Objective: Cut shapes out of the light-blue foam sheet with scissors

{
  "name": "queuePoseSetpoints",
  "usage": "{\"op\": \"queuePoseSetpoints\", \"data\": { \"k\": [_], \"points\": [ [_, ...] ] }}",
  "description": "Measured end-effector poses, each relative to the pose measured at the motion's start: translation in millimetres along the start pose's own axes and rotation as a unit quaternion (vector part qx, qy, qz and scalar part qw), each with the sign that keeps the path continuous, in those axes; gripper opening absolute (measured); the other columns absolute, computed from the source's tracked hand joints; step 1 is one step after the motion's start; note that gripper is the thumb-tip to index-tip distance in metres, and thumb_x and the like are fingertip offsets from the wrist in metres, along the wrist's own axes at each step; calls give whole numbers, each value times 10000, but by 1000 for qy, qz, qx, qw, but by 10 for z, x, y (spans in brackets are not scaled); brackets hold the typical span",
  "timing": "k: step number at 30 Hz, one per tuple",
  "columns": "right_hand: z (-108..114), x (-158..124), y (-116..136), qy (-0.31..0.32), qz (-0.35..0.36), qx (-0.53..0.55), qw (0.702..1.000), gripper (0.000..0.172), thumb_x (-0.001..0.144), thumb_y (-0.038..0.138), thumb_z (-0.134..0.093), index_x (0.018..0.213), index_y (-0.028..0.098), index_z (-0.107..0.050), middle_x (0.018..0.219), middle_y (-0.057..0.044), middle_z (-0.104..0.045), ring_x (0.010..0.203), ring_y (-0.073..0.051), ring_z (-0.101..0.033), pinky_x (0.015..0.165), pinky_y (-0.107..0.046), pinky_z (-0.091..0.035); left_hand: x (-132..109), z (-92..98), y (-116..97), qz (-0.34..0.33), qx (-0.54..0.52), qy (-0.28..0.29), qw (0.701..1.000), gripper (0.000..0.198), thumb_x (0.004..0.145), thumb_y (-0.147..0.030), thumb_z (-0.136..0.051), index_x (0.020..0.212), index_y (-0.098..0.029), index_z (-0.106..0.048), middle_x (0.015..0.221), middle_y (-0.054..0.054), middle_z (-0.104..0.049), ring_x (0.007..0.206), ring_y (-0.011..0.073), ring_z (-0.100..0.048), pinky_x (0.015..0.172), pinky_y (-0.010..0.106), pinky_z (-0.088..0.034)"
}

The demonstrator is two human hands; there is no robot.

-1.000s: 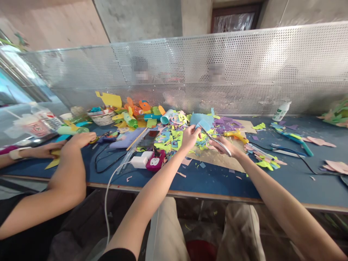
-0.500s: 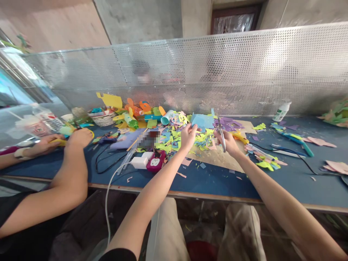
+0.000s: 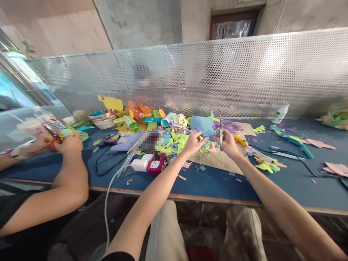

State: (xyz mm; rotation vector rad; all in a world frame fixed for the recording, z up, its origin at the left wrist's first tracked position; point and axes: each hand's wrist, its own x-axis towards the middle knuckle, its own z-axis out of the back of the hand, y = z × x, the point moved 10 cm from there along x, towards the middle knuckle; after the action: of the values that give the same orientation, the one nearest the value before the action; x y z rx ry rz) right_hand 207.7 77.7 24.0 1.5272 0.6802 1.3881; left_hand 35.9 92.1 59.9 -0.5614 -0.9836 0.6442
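A small piece of light blue paper [image 3: 209,133] is pinched in my left hand [image 3: 194,141], whose fingers are closed on its left side. My right hand [image 3: 227,142] is wrapped round a pair of scissors [image 3: 221,132], blades pointing up and away from me. Its fingertips are at the paper's right end; whether they grip it too, I cannot tell. Behind my hands lies a larger blue paper sheet [image 3: 199,122]. Yellow-green paper scraps [image 3: 178,139] and purple scraps [image 3: 231,125] are heaped around, partly over a brown paper sheet [image 3: 214,159].
At the left, a co-worker's hands [image 3: 69,143] hold red-handled scissors [image 3: 55,140]. A magenta power strip [image 3: 156,163] with white plugs and a cable stands left of my forearm. A glue bottle [image 3: 280,114] and a teal cutter [image 3: 297,142] are at the right. Perforated metal [image 3: 168,83] lines the back.
My left hand has moved right and slightly down, towards my right hand, with the small blue paper. The co-worker now holds red-handled scissors up in view.
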Motion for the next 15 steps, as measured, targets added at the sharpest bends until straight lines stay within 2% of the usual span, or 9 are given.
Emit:
{"op": "queuePoseSetpoints", "data": {
  "k": [4, 9, 12, 15],
  "points": [
    [-8, -13, 47, 3, 2, 20, 1000, 397, 678, 440, -780, 914, 216, -552, 792, -7, -607, 644, -168, -561, 619, -323, -492, 7, -51, 68, 15, -7, 24, 1000, 404, 786, -572, -648, 755, -170, -636, 630, 6, -553, 604, 157, -529, 545, 250, -363],
    [-8, -21, 44, -3, -2, 45, 999, 382, 666, 419, -805, 891, 224, -566, 764, 13, -568, 636, -161, -546, 608, -317, -493, 11, -96, 137, 37, -1, 46, 998, 427, 812, -577, -616, 753, -154, -626, 661, 15, -589, 632, 157, -552, 571, 248, -376],
    [-3, -12, 11, -7, -6, 63, 998, 383, 660, 416, -812, 883, 230, -562, 760, 20, -549, 625, -153, -528, 572, -300, -476, 16, -75, 114, 35, 5, 43, 998, 429, 828, -566, -603, 703, -155, -604, 630, 11, -568, 618, 146, -532, 567, 244, -365],
    [31, 15, -30, -16, -5, 67, 998, 382, 662, 405, -809, 893, 232, -559, 737, 32, -529, 585, -136, -494, 523, -277, -438, 20, -35, 45, 17, -4, 31, 999, 390, 854, -530, -588, 759, -155, -641, 694, 24, -615, 628, 136, -532, 585, 245, -380]
  ]
}}
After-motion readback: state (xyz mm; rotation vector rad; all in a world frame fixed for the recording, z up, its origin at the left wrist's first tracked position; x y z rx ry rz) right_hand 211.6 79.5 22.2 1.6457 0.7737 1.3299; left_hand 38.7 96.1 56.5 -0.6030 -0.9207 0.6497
